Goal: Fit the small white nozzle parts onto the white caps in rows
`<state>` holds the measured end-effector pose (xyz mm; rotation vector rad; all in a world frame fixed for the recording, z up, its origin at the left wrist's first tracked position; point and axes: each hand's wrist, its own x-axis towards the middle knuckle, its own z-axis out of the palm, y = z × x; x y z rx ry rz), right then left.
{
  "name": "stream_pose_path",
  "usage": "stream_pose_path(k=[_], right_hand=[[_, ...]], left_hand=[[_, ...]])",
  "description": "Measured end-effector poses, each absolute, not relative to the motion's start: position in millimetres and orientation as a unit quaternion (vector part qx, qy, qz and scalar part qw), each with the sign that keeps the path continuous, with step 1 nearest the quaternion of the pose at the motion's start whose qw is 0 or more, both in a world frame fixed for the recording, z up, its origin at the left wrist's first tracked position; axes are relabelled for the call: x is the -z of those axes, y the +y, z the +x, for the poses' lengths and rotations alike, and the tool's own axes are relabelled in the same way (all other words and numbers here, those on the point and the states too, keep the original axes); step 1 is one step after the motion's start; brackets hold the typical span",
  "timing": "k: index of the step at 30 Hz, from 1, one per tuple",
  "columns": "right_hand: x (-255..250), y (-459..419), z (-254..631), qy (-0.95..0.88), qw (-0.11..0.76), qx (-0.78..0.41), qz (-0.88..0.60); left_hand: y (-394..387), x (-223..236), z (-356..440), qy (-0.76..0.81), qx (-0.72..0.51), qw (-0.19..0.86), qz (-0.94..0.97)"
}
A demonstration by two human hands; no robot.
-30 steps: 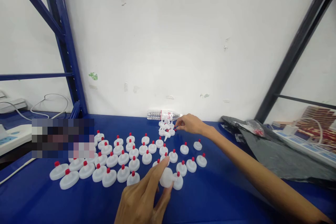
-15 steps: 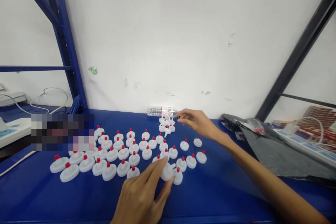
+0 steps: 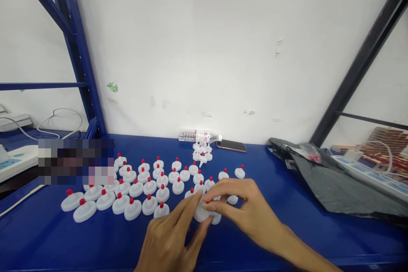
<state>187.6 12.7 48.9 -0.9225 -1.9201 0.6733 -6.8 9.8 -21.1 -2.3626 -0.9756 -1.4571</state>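
Blue table (image 3: 79,242); left, right hands (image 3: 172,231) pinching white cap (image 3: 199,213), red tip (image 3: 207,202).

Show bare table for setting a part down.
Bare blue table: right, between right hand and dark plastic bag; front left, nearside of the red-tipped white lids. Crowded: among those lids, and around the bottle, white pile and phone.

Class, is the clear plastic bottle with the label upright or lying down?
Lying down: the clear plastic bottle stretches sideways, its white screw cap at the picture's right-hand end.
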Motion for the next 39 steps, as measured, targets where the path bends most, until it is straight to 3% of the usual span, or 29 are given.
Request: stream_pose_path(k=[10, 17, 23, 29, 34, 39], right_hand=[[-79, 43, 210, -0.782, 0.42, -0.175, -0.427], [-68, 120, 229, -0.838, 0.272, -0.186, -0.435], [-64, 133, 230, -0.864, 0.173, -0.225, -0.416], [-79, 147, 217, -0.862, 0.189, -0.079, -0.463], [-66, 164, 202, -0.861, 0.095, -0.006, -0.499], [-83, 145, 209, -0.856, 0.192, -0.111, -0.466]], left_hand=[[0, 8, -6, -0.339, 0.497, 0.099, -0.793], [-1, 6, -5, -0.351, 0.5, 0.075, -0.788], [-2, 7, -4, -0.348, 0.515, 0.05, -0.782], [-2, 6, -4, -0.349, 0.509, 0.048, -0.786], [-2, 7, -5, -0.35, 0.504, 0.046, -0.789], [-1, 8, -4, -0.351, 0.51, 0.058, -0.783]])
